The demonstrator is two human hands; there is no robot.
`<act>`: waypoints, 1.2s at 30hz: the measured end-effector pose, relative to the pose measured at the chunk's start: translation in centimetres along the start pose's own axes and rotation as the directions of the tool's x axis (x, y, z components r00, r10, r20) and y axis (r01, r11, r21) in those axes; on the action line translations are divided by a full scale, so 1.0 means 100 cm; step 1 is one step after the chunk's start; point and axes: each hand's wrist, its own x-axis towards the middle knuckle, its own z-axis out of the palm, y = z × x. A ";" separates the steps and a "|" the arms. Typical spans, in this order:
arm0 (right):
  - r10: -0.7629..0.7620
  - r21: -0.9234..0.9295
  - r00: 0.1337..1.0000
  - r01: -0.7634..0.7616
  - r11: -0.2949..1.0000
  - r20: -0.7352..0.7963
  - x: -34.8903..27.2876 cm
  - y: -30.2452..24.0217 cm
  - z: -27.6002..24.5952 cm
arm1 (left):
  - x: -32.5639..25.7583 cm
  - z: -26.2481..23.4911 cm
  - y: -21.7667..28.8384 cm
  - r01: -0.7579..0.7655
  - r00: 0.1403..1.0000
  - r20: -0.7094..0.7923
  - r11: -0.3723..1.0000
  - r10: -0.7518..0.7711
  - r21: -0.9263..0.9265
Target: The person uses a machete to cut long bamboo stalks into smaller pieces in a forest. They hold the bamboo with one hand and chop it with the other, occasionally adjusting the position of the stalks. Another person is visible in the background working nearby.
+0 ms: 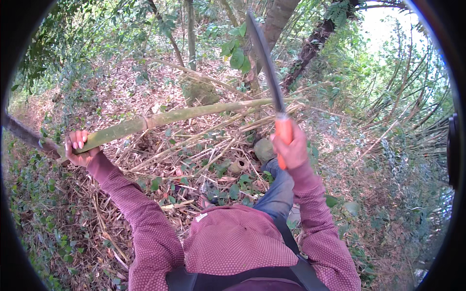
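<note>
Dry leaves and thin cut stalks litter the woodland ground (104, 104), with green undergrowth at its edges. Nearest is the person's own body in a maroon patterned shirt (233, 237) crossed by dark straps (233, 277), with one blue-trousered leg (277, 194) showing beyond it. Of the two hands, the left hand (80, 148) is curled firmly around the near, thick end of a green bamboo pole (179, 115); the right hand (293, 148) is closed on the orange handle of a machete (277, 94), whose long dark blade points up and leans slightly left. Stretching from the left hand toward the right, the pole passes behind the machete in the view; whether the two touch is hard to tell. Past the leg sit a short hollow piece (238, 165) and a rounded grey-green lump (264, 150), perhaps a stone. Farther off, a thick tree trunk (280, 22) and a darker, slanting trunk (310, 51) rise among leafy growth.
</note>
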 end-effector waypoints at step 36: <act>0.082 -0.641 0.898 0.242 0.728 0.432 -0.069 0.273 0.088 | -0.108 -0.033 0.110 0.482 0.786 -0.605 0.742 -0.130 0.466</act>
